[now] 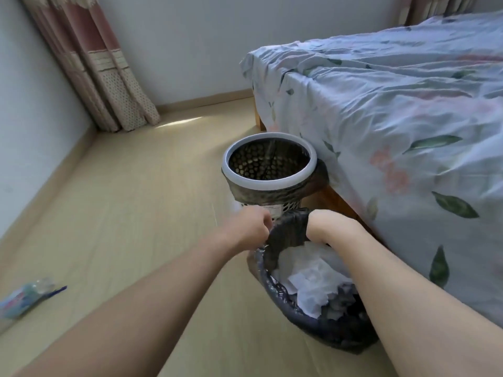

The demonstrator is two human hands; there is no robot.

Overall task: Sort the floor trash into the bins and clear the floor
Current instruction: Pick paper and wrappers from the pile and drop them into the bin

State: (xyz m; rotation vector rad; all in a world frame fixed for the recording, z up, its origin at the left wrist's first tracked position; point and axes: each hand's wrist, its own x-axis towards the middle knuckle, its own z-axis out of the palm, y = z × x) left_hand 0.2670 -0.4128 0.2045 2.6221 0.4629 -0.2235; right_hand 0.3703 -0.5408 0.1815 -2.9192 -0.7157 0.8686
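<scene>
Near bin (313, 308) sits on the floor (136, 213) by the bed (394, 118), stuffed with white paper (313, 281). Left hand (251, 227) pinches its dark liner (288, 232) at the rim; right hand (324, 224) grips the liner just beside. Beyond the fingers stands the far bin (269, 164). A wrapper (27, 295) lies well left.

Near bin (313, 308) before far bin (269, 161), bed (394, 104) right, wrapper (27, 295) on floor (136, 200) far left
</scene>
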